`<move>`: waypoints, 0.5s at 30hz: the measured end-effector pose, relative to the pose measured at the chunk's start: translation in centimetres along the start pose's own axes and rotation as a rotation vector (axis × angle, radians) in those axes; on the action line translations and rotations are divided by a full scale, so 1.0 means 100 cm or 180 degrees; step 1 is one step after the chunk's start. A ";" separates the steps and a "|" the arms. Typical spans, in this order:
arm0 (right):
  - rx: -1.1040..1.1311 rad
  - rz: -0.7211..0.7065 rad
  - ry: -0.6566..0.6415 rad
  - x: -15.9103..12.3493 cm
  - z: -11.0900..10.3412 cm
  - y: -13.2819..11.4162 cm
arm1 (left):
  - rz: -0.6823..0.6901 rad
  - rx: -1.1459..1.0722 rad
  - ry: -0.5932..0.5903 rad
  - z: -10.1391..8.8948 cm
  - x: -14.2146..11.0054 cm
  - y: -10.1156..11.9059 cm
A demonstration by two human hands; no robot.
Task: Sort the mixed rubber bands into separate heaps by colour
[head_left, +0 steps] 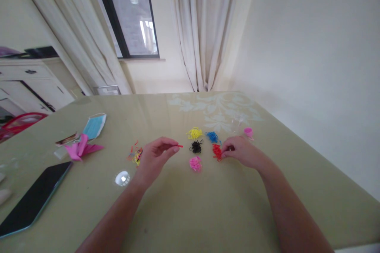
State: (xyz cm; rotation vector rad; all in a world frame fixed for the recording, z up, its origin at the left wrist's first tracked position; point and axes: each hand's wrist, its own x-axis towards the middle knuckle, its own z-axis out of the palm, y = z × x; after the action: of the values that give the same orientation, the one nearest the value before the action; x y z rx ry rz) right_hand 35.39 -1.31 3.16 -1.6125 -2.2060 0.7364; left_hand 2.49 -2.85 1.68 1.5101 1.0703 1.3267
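My left hand (156,158) pinches a small red rubber band (180,146) between thumb and forefinger, above the table. The fingertips of my right hand (242,151) are closed at the right edge of a pile of red rubber bands (217,151); what is between them, if anything, is hidden. Around the hands lie separate piles of yellow bands (194,133), blue bands (212,137), black bands (196,146) and pink bands (195,163). A mixed-colour heap of bands (137,155) shows partly behind my left hand.
On the left of the table (184,213) lie a black-screened tablet or phone (37,193), a pink folded-paper shape (80,148) and a blue face mask (95,125). A clear, shiny dome-like piece (122,178) sits near my left forearm. A small pink item (248,131) lies beyond my right hand.
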 end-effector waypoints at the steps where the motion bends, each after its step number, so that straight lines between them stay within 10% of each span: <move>1: -0.0028 0.0013 0.0008 0.000 0.000 -0.002 | -0.0011 -0.0297 -0.0019 0.003 -0.003 0.002; 15: -0.0125 0.0072 0.0360 -0.004 -0.002 -0.008 | -0.0161 -0.1172 -0.0482 0.019 -0.016 0.012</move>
State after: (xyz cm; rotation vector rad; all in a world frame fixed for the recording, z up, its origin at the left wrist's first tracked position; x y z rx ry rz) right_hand 35.02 -1.86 3.74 -1.6578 -2.1384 0.5957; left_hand 4.30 -4.81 2.26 1.2756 0.7172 1.2714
